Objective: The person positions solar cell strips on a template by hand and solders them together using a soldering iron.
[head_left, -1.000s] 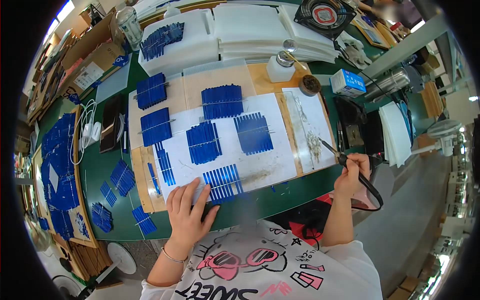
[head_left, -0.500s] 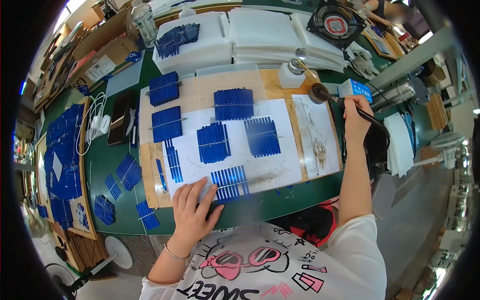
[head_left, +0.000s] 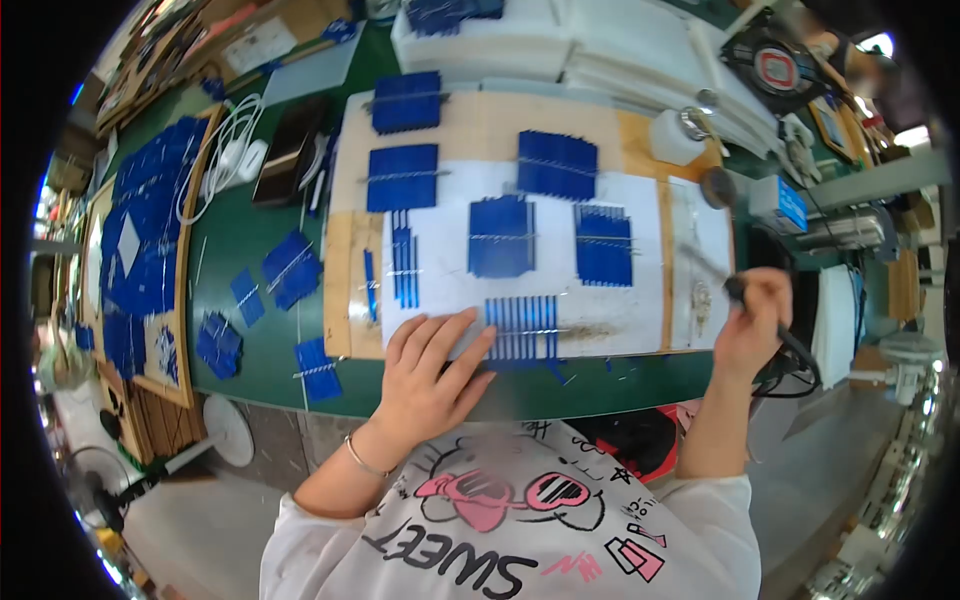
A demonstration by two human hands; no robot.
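- Row of spaced blue strips: located just right of the left hand's fingertips, a thin pale wire running across it.
- Left hand: laid palm down, fingers extended, grasping nothing visible; index finger at the row's left edge. Pressure cannot be determined.
- Right hand: fingers closed around a soldering iron, tip blurred, directed forward and left of that hand, well apart from the row.
- White sheet: beneath the row, extending forward of the left hand.
- Narrow blue strips: directly ahead of the left hand.
- Blue panel: forward and right of the left hand, beyond the row.
- Round tin and white bottle: ahead of the right hand, slightly left.
- Blue box: ahead of the right hand.
- Green tabletop: exposed left of the left hand, bearing smaller blue pieces.
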